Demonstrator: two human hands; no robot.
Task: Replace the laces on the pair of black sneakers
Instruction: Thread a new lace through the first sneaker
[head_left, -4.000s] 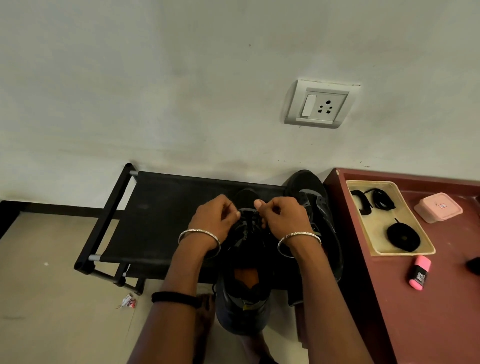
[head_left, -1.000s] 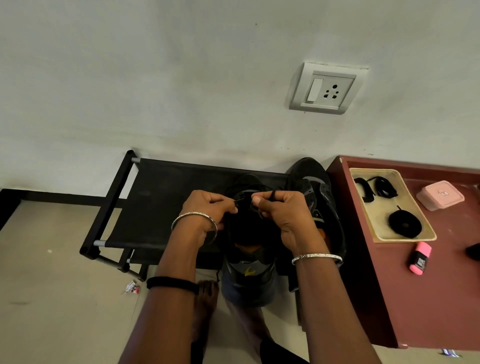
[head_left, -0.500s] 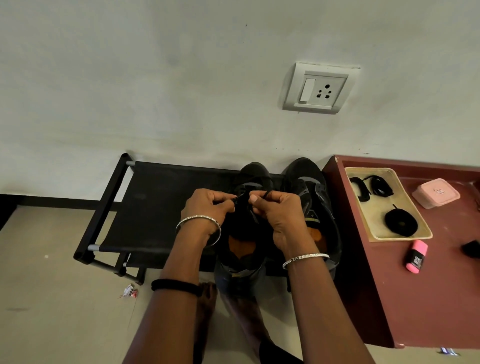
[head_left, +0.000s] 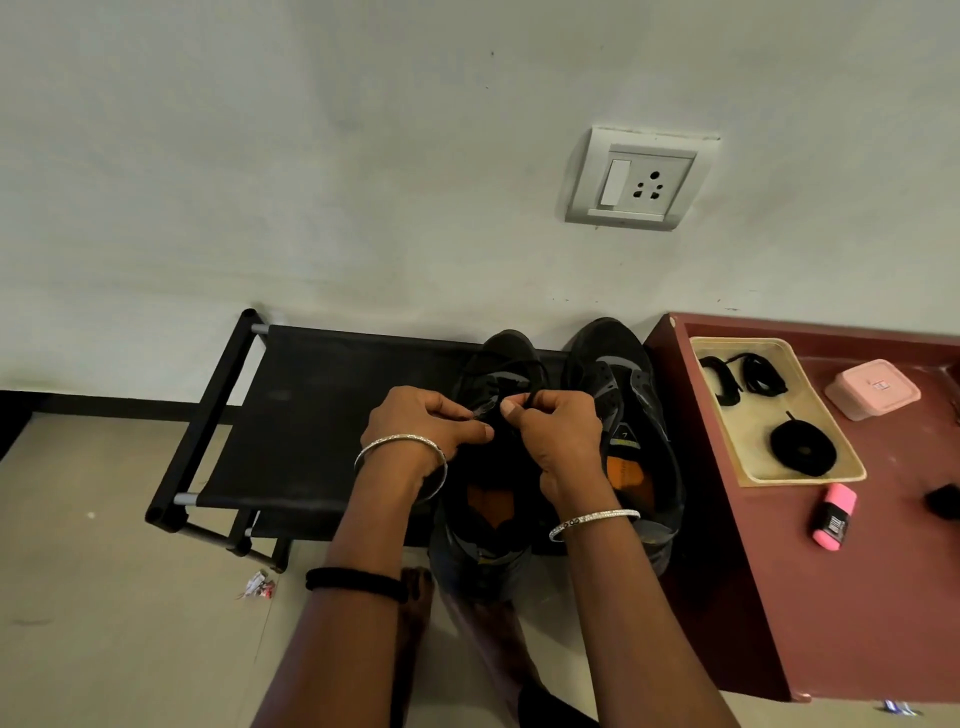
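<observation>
The left hand (head_left: 421, 421) and right hand (head_left: 558, 436) each keep a grip pinched tight on the thin black lace (head_left: 524, 399) at the eyelets of the black mesh sneaker (head_left: 506, 348), which stands on the black fabric shoe rack (head_left: 311, 415); this is probably mid-lacing, and next the tip needs guiding through an eyelet.

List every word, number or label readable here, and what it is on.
"7": faint, on the tongue of the right-hand sneaker.
Too blurred: white print on the black label of the pink highlighter.
Too small: a mark on the lid of the pink box.
</observation>
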